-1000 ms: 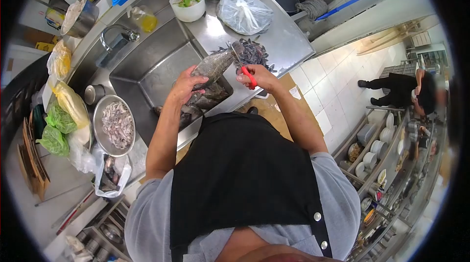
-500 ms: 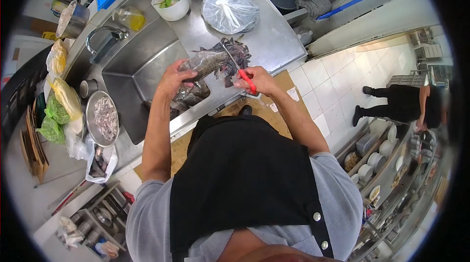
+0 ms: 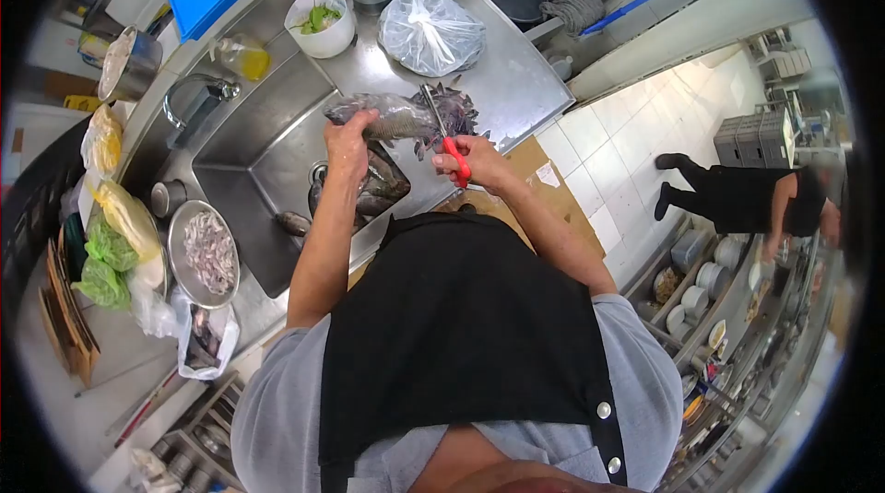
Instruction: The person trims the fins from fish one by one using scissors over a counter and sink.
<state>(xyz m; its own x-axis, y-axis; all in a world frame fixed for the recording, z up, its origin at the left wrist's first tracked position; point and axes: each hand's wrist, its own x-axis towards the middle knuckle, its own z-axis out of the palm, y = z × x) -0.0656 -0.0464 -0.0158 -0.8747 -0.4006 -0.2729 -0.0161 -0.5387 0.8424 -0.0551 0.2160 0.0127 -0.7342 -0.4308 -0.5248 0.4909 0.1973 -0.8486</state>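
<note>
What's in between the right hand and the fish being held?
The scissors. In the head view, the right hand holds them, and they slant up by one end of the fish. I can't tell if they touch it.

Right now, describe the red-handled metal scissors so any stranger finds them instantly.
Start at the large stainless-steel sink. Right of it in the picture, over the shiny metal counter, the right hand holds the scissors. Bright red handles set them apart from the nearby grey, scaly fish.
</note>
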